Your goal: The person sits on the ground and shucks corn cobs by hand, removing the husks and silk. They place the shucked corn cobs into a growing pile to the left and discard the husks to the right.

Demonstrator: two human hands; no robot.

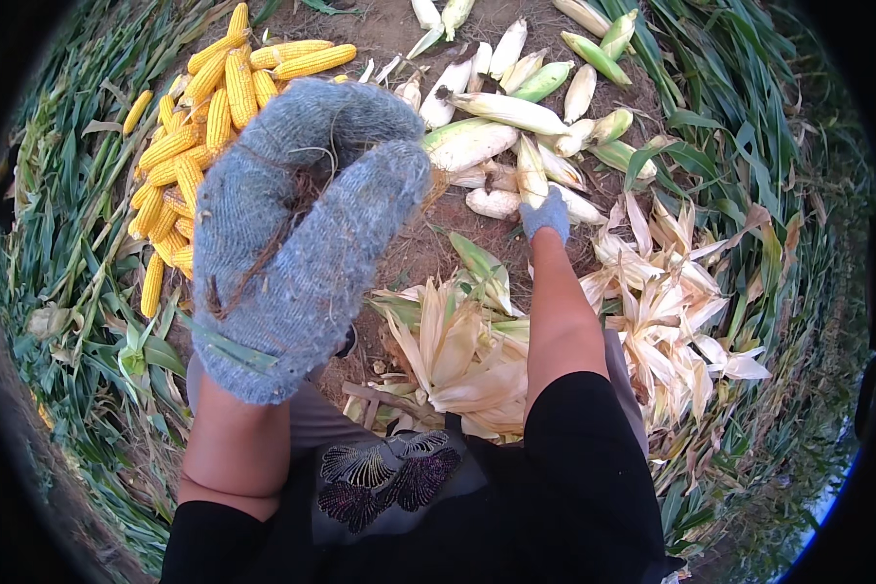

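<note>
My left hand [306, 241] wears a blue-grey knit glove and is raised close to the camera. Its thumb and fingers curl towards each other, with dry corn silk [303, 193] clinging in the hollow. Whether the fingers hold anything more is hidden. A narrow green leaf strip [226, 347] lies across that glove near the wrist. Farther down, my gloved right hand [545, 213] grips the near end of a corn ear in its pale husk [531, 171]. This ear rests against a heap of other unhusked ears [474, 146] on the soil.
Husked yellow corn ears [219, 117] are piled at the left. Loose dry husks lie in one heap [474, 365] before my body and another [664, 314] at the right. Flattened green corn stalks [730, 131] border the bare soil [438, 233]. A few more unhusked ears [598, 55] lie farther off.
</note>
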